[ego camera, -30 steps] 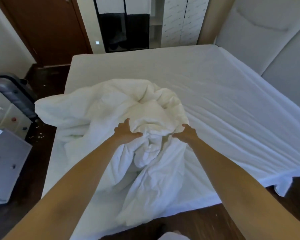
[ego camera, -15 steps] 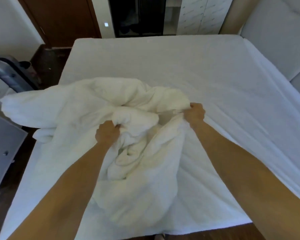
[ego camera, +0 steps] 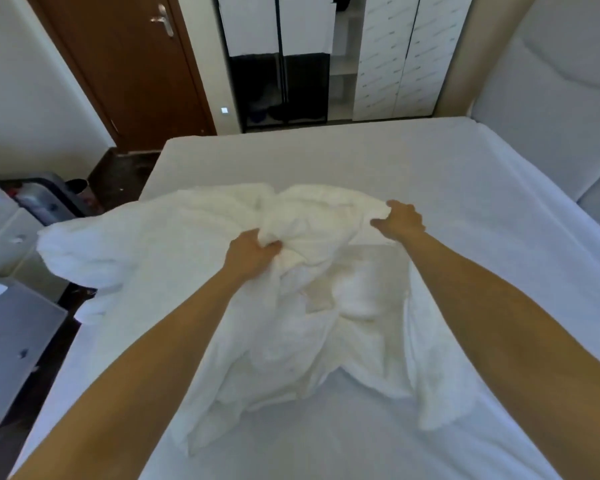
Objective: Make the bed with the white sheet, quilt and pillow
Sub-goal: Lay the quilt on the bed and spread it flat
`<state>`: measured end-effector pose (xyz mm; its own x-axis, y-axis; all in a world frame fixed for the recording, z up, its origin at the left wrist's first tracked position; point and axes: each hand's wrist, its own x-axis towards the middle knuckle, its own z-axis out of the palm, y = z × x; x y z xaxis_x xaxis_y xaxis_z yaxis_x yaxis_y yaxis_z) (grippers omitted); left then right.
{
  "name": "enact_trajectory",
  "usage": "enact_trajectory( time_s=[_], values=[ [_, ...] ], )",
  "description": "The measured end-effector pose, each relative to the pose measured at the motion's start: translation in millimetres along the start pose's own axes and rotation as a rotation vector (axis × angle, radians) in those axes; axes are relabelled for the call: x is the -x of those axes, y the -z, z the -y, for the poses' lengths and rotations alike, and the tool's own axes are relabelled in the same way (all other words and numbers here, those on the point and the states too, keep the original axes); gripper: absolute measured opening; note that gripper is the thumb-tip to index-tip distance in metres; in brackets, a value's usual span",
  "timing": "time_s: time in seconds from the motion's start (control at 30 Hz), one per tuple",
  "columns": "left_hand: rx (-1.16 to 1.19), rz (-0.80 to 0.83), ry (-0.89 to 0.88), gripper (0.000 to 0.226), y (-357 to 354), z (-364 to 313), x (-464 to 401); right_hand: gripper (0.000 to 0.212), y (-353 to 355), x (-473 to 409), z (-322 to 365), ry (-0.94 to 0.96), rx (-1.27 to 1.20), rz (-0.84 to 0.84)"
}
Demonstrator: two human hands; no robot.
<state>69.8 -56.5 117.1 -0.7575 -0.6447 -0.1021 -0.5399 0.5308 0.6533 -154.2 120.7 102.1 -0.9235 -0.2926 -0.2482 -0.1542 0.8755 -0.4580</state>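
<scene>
A white quilt [ego camera: 174, 258] lies bunched in a crumpled heap on the left half of the bed, its left end hanging past the mattress edge. The white sheet [ego camera: 482, 216] covers the mattress, with light wrinkles on the right. My left hand [ego camera: 252, 252] grips a fold near the middle of the quilt. My right hand [ego camera: 400, 220] grips the quilt's upper right edge, lifted a little off the sheet. Between the hands the fabric is stretched. No pillow is in view.
A padded headboard [ego camera: 551, 109] runs along the right. A brown door [ego camera: 125, 64] and a wardrobe [ego camera: 388, 57] stand beyond the far side of the bed. White drawer units [ego camera: 11, 341] and a dark suitcase [ego camera: 49, 199] crowd the floor on the left.
Both hands have pushed farther across the bed, drawing apart with the quilt. The right hand has gone up and right, spreading the top of the heap. My view has tilted upward.
</scene>
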Motion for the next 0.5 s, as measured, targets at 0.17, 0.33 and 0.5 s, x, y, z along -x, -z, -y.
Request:
enact_trajectory(
  time_s=[0.17,0.33,0.5],
  values=[
    [-0.302,0.799,0.155,0.081,-86,61,44,0.076,-88,65,-12,-0.034,-0.359,0.608],
    [-0.226,1.020,0.385,0.077,-69,94,72,0.099,-191,143,-23,-0.033,-0.277,0.761],
    [-0.346,0.032,0.079,0.072,-11,151,59,0.083,-233,179,-8,0.172,0.103,0.629]
  ],
)
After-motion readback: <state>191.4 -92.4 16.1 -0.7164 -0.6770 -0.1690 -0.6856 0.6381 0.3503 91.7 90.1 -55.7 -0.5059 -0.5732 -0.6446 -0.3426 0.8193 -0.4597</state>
